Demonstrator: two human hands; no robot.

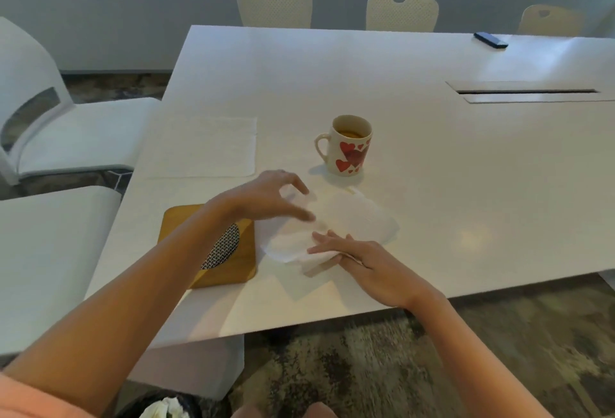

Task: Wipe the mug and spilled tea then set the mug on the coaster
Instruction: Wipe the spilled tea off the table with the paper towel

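Observation:
A white mug with red hearts stands upright on the white table, tea inside it. Just in front of it lies a crumpled white paper towel, with a faint tea mark at its far edge. My left hand hovers over the towel's left end, fingers spread and pinching its corner. My right hand holds the towel's near edge, which is folded over its fingers. A yellow wooden coaster with a dark woven centre lies to the left, partly hidden by my left forearm.
A folded white napkin lies flat beyond the coaster. A dark phone sits at the far right edge, near a cable slot. Chairs stand at the left and far sides. A bin with crumpled tissue sits by my feet.

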